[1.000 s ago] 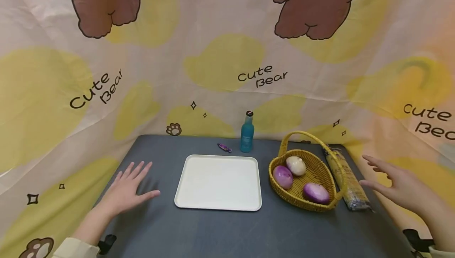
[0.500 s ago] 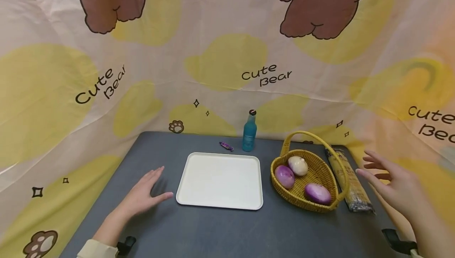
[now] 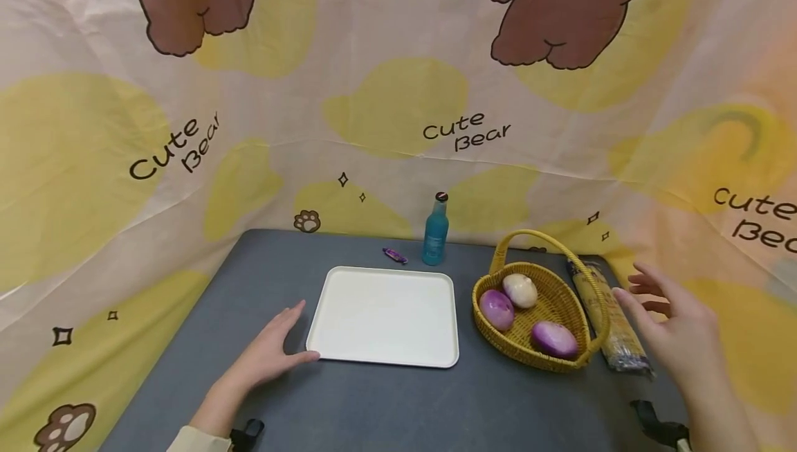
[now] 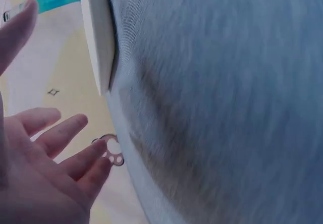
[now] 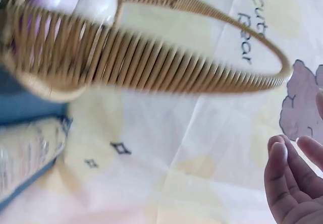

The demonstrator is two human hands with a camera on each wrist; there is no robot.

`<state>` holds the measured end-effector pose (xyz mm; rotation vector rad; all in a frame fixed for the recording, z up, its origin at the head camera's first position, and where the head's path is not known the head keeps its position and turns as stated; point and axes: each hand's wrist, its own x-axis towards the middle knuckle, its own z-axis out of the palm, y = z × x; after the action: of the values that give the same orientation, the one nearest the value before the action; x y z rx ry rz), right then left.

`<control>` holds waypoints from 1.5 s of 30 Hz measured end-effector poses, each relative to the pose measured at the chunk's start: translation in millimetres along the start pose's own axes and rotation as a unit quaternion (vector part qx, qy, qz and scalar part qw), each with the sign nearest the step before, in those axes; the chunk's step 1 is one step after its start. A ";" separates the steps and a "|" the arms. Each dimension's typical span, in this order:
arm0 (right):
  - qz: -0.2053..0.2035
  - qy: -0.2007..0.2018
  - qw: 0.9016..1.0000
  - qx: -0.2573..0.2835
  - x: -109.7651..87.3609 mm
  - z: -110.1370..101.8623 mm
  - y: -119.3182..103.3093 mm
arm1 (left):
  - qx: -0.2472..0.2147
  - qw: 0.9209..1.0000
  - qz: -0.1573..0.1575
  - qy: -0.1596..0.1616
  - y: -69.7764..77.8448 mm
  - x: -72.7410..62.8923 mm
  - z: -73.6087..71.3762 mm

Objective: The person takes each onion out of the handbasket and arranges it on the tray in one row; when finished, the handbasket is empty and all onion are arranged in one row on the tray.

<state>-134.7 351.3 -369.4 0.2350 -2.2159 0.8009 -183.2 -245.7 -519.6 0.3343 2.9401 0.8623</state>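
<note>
My left hand [image 3: 270,351] is at the left side of a white rectangular tray [image 3: 382,317], its thumb tip right at the near left corner and its fingers extended, holding nothing. In the left wrist view the tray's edge [image 4: 98,37] stands beyond the spread fingers. My right hand [image 3: 672,320], fingers loosely bent and holding nothing, hovers to the right of a yellow wicker basket [image 3: 517,354] with a tall arched handle. Two purple onions [image 3: 554,339] and a white onion [image 3: 519,291] lie in the basket. The right wrist view has the handle [image 5: 151,65] close by.
A blue bottle [image 3: 435,234] stands upright behind the tray, with a small purple wrapped candy [image 3: 395,255] to its left. A long clear packet with yellowish contents [image 3: 613,320] lies right of the basket. A printed cloth [image 3: 373,120] hangs behind the dark table [image 3: 373,410].
My left hand has moved right, from the table's left side to the tray's near left corner. My right hand has come inward, leftward toward the basket. The objects stay in place.
</note>
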 end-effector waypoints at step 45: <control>0.204 -0.296 0.933 -0.027 -41.9 107.9 -3.5 | -0.080 0.994 -0.056 -0.054 13.0 6.1 35.6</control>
<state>-168.4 279.2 -453.5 -0.0264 -2.9128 0.9808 -182.5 -214.9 -542.5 0.1964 2.7404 1.0204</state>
